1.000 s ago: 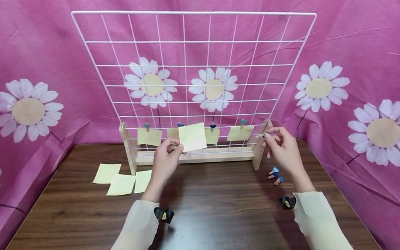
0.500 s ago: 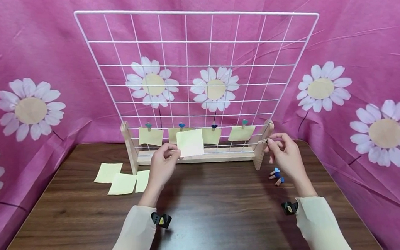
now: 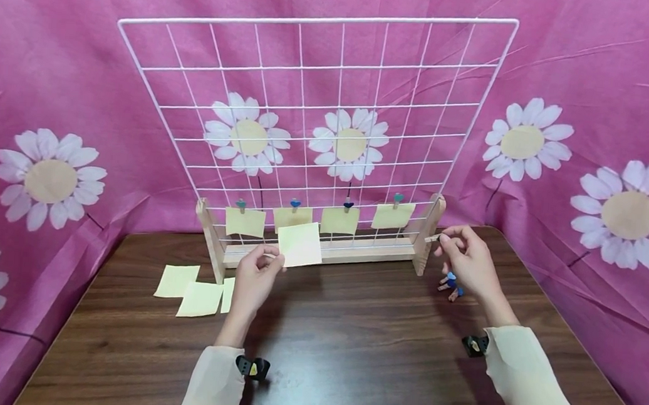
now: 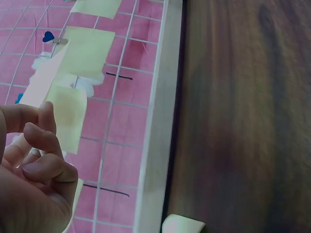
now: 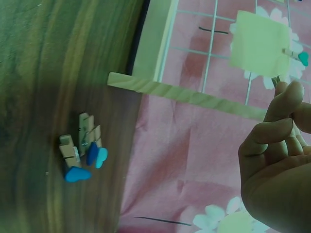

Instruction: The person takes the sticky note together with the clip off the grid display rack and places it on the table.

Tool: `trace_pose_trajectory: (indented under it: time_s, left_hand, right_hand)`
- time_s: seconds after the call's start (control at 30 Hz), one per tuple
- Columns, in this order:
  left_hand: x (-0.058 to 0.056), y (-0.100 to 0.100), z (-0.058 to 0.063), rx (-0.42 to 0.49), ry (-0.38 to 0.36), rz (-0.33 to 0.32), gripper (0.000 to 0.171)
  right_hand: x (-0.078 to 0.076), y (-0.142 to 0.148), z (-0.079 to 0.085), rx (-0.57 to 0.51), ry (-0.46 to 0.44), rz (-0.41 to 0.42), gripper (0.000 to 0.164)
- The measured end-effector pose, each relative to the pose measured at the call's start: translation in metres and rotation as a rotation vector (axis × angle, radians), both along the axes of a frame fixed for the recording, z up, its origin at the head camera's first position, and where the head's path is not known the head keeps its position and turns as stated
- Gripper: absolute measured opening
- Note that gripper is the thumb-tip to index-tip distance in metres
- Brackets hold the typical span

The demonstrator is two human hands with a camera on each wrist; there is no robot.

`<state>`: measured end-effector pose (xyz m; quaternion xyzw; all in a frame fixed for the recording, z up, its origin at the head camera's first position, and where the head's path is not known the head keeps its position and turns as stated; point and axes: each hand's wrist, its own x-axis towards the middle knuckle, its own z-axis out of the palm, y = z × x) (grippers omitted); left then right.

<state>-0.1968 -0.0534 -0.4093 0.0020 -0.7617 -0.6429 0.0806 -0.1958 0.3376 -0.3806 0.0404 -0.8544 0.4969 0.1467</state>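
Observation:
My left hand [image 3: 255, 279] pinches a yellow sticky note [image 3: 301, 245] by its left edge, in front of the white wire grid [image 3: 320, 108]. In the left wrist view this note [image 4: 44, 80] is seen nearly edge-on above the fingertips. By the grid's right wooden foot [image 3: 428, 235], my right hand [image 3: 470, 263] pinches a small wooden clothespin [image 3: 432, 238]; the fingers hide most of it. Several notes hang in a row low on the grid, each under a heart-topped clothespin; the rightmost note [image 3: 393, 216] is nearest my right hand.
Several loose sticky notes [image 3: 200, 299] lie on the brown table [image 3: 347, 361] left of the stand. Below my right hand lie a few spare clothespins [image 5: 72, 158] with blue hearts. A pink cloth [image 3: 567, 50] with printed daisies hangs behind the grid and along both sides.
My left hand has drawn the sticky note down, a little left and back from the grid, uncovering the hanging notes behind. My right hand has lowered slightly with the clothespin.

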Motion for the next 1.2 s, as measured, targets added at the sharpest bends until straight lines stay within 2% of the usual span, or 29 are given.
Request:
trace_pose_trajectory:
  time_s: [0.27,0.53,0.77,0.93,1.2]
  left_hand:
    - [0.006,-0.011,-0.017,-0.038,-0.037,0.019,0.010]
    - [0.006,-0.017,-0.029,-0.040,-0.010,0.013,0.007]
    - [0.010,-0.023,-0.034,-0.132,-0.072,0.023,0.008]
    - [0.013,-0.030,-0.039,-0.175,-0.106,0.005,0.010]
    - [0.013,-0.037,-0.049,-0.171,-0.147,-0.042,0.007]
  right_hand:
    - [0.002,0.009,-0.012,0.046,-0.021,-0.008,0.027]
    - [0.000,0.018,-0.020,0.051,-0.051,0.006,0.027]
    - [0.003,0.027,-0.028,0.046,-0.122,-0.005,0.028]
    - [0.002,0.031,-0.032,0.054,-0.170,-0.012,0.029]
    - [-0.005,0.038,-0.039,0.049,-0.241,-0.019,0.031]
